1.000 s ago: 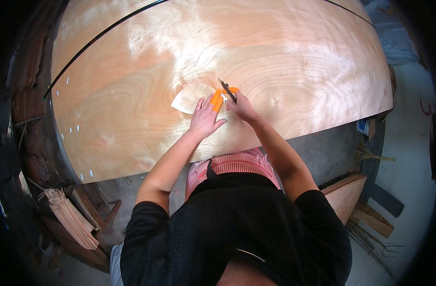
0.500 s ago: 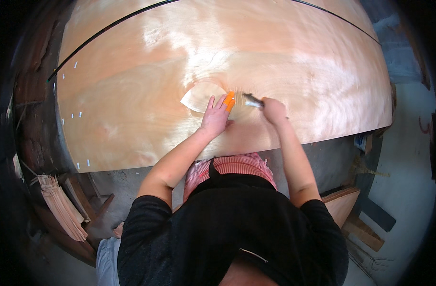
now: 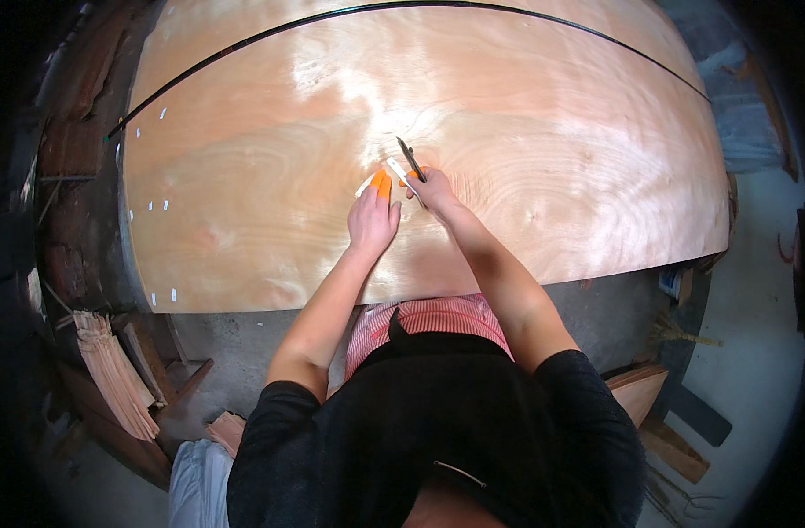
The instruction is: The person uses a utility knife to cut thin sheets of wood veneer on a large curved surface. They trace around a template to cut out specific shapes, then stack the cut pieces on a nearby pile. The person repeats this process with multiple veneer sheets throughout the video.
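One broad wood sheet (image 3: 262, 180) above grey floor (image 3: 231, 343).

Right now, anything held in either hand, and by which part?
The right hand grips a dark tool by its near end, the far tip sticking out. The left hand lies flat on the wooden sheet, nothing visibly gripped.

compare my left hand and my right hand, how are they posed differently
The left hand is stretched out, palm down, while the right hand is curled round a slim dark tool. The left hand points away from the body; the right hand angles inward, toward the left. Both are over the large wooden sheet, and both show orange finger coverings.
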The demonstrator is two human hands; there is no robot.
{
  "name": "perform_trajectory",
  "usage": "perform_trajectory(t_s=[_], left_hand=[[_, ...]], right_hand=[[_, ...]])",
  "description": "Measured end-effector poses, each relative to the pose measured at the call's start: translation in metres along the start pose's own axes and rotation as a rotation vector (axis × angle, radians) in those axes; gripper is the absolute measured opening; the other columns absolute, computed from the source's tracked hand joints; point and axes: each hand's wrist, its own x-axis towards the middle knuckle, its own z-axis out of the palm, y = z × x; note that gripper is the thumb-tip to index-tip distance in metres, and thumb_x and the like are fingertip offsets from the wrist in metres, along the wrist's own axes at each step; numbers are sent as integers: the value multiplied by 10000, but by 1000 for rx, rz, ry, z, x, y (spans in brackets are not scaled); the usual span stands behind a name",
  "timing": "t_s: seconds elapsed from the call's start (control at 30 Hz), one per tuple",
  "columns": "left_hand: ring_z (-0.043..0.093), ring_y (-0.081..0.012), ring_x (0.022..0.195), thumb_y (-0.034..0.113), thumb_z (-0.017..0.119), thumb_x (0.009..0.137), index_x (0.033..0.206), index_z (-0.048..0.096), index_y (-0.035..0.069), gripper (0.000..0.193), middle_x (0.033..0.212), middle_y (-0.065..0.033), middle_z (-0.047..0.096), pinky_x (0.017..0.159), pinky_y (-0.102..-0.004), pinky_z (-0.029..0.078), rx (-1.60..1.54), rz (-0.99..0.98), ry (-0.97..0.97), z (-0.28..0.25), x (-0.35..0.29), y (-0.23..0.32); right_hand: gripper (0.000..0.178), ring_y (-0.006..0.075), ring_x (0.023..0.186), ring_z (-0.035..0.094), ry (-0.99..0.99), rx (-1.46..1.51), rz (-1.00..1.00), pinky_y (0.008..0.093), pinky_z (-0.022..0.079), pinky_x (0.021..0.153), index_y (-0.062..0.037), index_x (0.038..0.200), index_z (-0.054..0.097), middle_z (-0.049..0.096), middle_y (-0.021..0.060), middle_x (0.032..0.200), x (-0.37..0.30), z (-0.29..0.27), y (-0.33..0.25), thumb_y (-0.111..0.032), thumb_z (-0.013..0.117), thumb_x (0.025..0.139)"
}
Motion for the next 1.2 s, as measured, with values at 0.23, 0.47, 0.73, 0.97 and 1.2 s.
perform_trajectory(t_s=[0.23,0.47,0.73,0.97,1.2], left_hand=[[483,-227,882,116,522,706,841,600,5,191,832,-94,527,672,-357,418,322,199,-71,10,23,-10],[467,-203,887,97,486,713,880,611,39,217,832,-68,536,677,-331,403,484,202,-220,13,28,-5],[459,-234,965,139,531,709,1012,555,-6,337,922,-107,530,760,-390,400,82,179,-76,7,-1,-9],[259,-236,1244,333,600,718,1224,389,10,637,1280,-132,354,1018,-418,192,151,281,-274,10,-49,11],[321,-256,1194,292,604,707,1181,426,-9,589,1268,-127,373,982,-434,242,87,272,-215,14,-48,8]], right_hand=[[171,120,451,482,-60,-23,154,265,375,424,-42,733,589,572,38,571,-2,-4,-3,-209,581,770],[189,172,627,606,104,-1125,-144,279,460,586,-28,736,589,617,83,642,-6,-40,-33,-216,593,742],[199,26,403,316,-198,-101,242,176,264,361,-27,838,622,630,10,663,-62,-38,27,-194,515,832],[161,78,461,457,-42,-185,52,228,376,445,-27,770,570,611,37,641,-68,-13,62,-188,570,784],[168,144,593,569,-250,-562,74,279,447,581,-48,909,591,606,67,647,-43,-68,11,-154,530,794]])
